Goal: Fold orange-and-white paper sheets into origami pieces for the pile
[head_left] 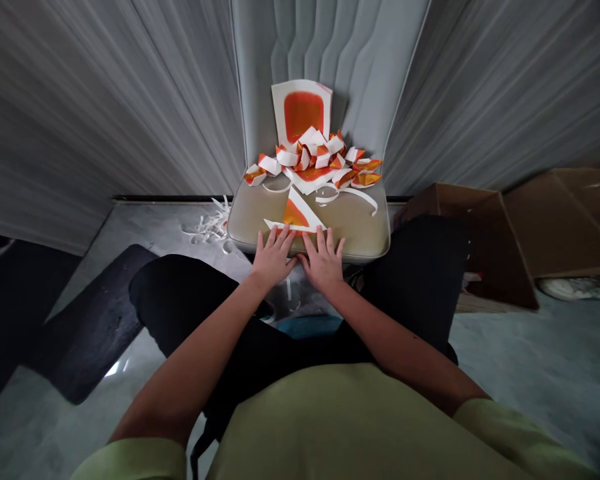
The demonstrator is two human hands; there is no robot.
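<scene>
Seen from the wearer's head, a pale green shirt (350, 427) fills the bottom, above spread knees in black trousers (190, 287). On the floor to the left lies a dark mat (95, 327); to the right stands an open cardboard box (490, 247).

Both bare arms reach forward between the knees. The left hand (275, 259) and right hand (324, 263) are open, palms down, fingers spread, with the thumbs close together. Their fingertips rest along the near edge of a folded paper (295, 213), orange and white with a peak pointing away, at the front of a chair seat (247, 217).

Just past the folded paper, thin white strips (363, 197) curl on the seat. More shreds (213, 223) lie on the floor to the left of the chair.

Farther back is a heap of small folded pieces (300, 158), orange and white. Behind it, a white sheet (305, 110) with an orange rounded square stands against the grey backrest (375, 40). Grey streaked walls (180, 87) rise on both sides.
</scene>
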